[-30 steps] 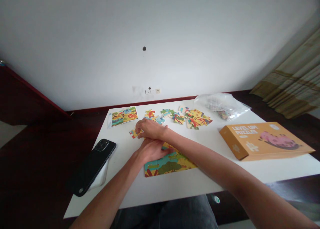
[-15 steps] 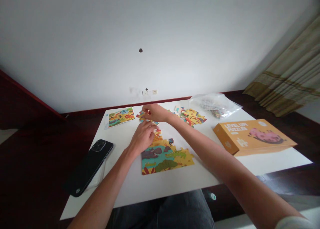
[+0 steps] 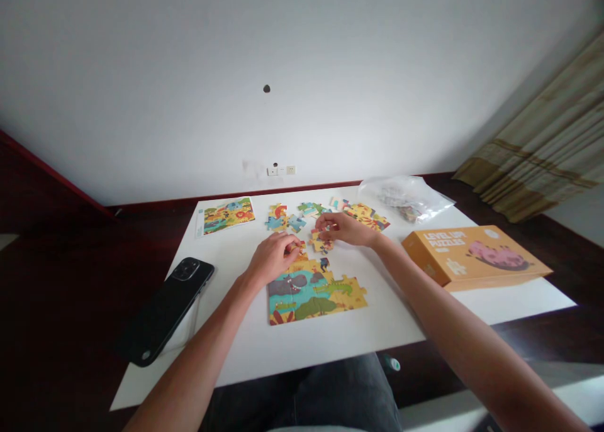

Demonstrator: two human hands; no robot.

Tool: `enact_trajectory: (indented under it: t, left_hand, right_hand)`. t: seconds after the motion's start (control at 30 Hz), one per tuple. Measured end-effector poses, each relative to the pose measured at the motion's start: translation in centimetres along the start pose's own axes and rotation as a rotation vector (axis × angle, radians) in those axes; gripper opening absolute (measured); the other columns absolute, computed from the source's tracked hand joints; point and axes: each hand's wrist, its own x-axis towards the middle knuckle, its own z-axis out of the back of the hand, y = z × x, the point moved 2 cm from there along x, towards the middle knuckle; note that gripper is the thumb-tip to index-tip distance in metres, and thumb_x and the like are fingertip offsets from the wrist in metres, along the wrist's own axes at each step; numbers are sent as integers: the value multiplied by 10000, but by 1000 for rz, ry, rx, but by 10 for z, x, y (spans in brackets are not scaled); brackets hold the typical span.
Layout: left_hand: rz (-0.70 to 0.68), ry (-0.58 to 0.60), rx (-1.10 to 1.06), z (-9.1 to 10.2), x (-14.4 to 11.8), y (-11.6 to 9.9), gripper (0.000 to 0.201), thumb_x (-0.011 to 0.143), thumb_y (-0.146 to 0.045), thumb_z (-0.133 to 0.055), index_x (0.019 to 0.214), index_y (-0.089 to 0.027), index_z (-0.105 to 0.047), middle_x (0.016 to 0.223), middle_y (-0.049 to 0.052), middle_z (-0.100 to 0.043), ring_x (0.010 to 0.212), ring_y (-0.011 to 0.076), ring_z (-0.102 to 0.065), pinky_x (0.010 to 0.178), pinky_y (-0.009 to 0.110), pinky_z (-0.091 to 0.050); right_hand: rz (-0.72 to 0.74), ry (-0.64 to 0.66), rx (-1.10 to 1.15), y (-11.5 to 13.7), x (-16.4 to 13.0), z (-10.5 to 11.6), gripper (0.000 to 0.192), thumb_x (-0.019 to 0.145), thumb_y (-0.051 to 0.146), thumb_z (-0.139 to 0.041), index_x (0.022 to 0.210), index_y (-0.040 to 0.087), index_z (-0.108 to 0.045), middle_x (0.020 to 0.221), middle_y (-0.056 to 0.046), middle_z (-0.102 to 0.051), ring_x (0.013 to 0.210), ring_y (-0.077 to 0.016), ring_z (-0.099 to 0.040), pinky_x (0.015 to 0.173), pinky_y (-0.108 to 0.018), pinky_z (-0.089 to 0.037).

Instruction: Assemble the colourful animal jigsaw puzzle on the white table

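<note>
A partly assembled jigsaw puzzle with a hippo and a crocodile lies on the white table in front of me. At its upper left, my left hand is closed, thumb and fingertips pinched on a small puzzle piece that they mostly cover. My right hand is just beyond the puzzle's upper edge, fingers bent round a yellow and red puzzle piece. Behind the hands lie loose blue and red pieces and green pieces. More yellow pieces lie to the right.
A picture card lies at the table's back left. The black phone rests along the left edge. On the right are an orange puzzle box and a clear plastic bag with pieces inside. The wall stands behind the table.
My right hand has moved right and nearer from the loose pieces at the back, and a yellow and red piece is now at its fingers. My left hand stays at the puzzle's upper left.
</note>
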Motion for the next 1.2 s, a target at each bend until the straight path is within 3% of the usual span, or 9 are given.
enact_trajectory:
  t: [0.1, 0.2, 0.4, 0.6, 0.83, 0.97, 1.07, 1.2]
  left_hand:
    - [25, -15, -10, 0, 1, 1, 106, 981, -261, -607, 993, -237, -710, 926, 29, -743, 904, 209, -686, 843, 326, -529]
    - [39, -26, 1, 1, 1, -1, 103, 972, -251, -613, 1009, -238, -708, 911, 23, -745, 876, 208, -683, 827, 328, -516]
    - [67, -28, -11, 1, 1, -2, 106, 979, -276, -607, 978, -243, -708, 860, 12, -730, 833, 203, -675, 783, 314, -503]
    - [57, -23, 7, -3, 1, 4, 118, 982, -290, -606, 1024, -252, -710, 857, 13, -721, 864, 211, -673, 801, 313, -496]
    - [65, -18, 49, -2, 3, 3, 108, 963, -273, -607, 1000, -246, -705, 762, -1, -652, 790, 203, -638, 758, 307, -475]
    - [72, -11, 9, -2, 3, 1, 184, 1009, -334, -548, 1008, -245, -709, 885, 28, -723, 870, 212, -667, 791, 299, -484]
    - [93, -51, -97, 2, 3, 1, 317, 1067, -374, -427, 1010, -233, -705, 975, 36, -754, 875, 196, -676, 779, 274, -472]
    - [212, -208, -110, 15, 2, 8, 364, 1066, -383, -402, 885, -216, -671, 742, -5, -682, 642, 153, -591, 674, 256, -404]
  right_hand:
    - [32, -41, 8, -1, 2, -11, 324, 852, 391, -752, 1076, 172, -673, 1012, -61, -745, 837, -165, -692, 749, -283, -541]
    - [63, 24, -29, 1, 4, -19, 333, 889, 365, -722, 1164, 180, -693, 950, -37, -740, 783, -149, -674, 723, -266, -516]
    - [122, 9, -247, 7, 0, -20, 256, 911, 330, -696, 1126, 204, -751, 864, -10, -714, 744, -141, -609, 687, -250, -448]
    - [91, -17, -392, 10, -2, -21, 242, 907, 273, -720, 1136, 206, -758, 878, -14, -704, 756, -141, -597, 693, -251, -426]
    - [166, -25, -529, 18, -3, -27, 199, 903, 165, -724, 1097, 191, -761, 1023, -72, -715, 922, -186, -627, 812, -287, -461]
    - [178, -22, -574, 16, -4, -28, 218, 918, 187, -728, 1133, 206, -757, 1039, -76, -730, 1009, -220, -638, 910, -334, -462]
    - [207, -3, -550, 13, -3, -28, 244, 916, 171, -707, 1148, 224, -761, 1081, -77, -729, 978, -212, -650, 888, -330, -478]
    - [235, -108, -512, 14, 0, -32, 207, 924, 232, -711, 1120, 211, -772, 1068, -83, -735, 964, -215, -658, 893, -331, -483]
